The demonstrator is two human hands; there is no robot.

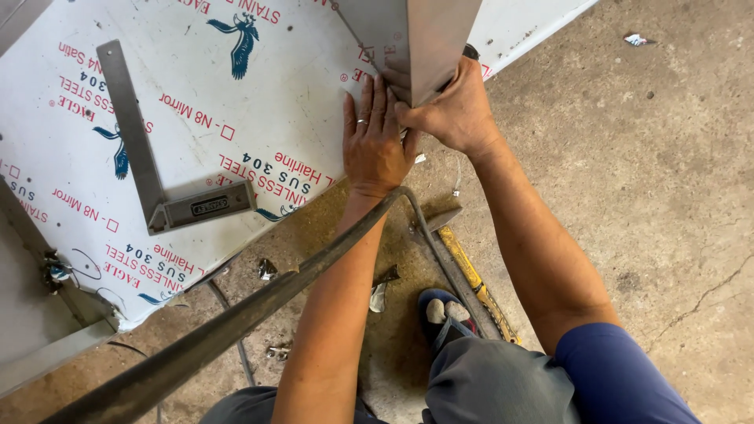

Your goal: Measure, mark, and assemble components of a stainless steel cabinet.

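A folded grey metal piece point(428, 39) stands upright on the corner of a large white film-covered steel sheet point(236, 86) that lies on the floor. My left hand point(375, 137), with a ring on one finger, lies flat on the sheet, its fingertips against the base of the folded piece. My right hand point(455, 110) grips the lower edge of the folded piece from the right, fingers curled around it.
A metal try square point(157, 177) lies on the sheet to the left. A thick dark hose point(236, 322) crosses in front of my arms. A yellow-handled tool point(471, 275) and metal scraps lie on the concrete floor point(652, 173) near my sandalled foot point(444, 314).
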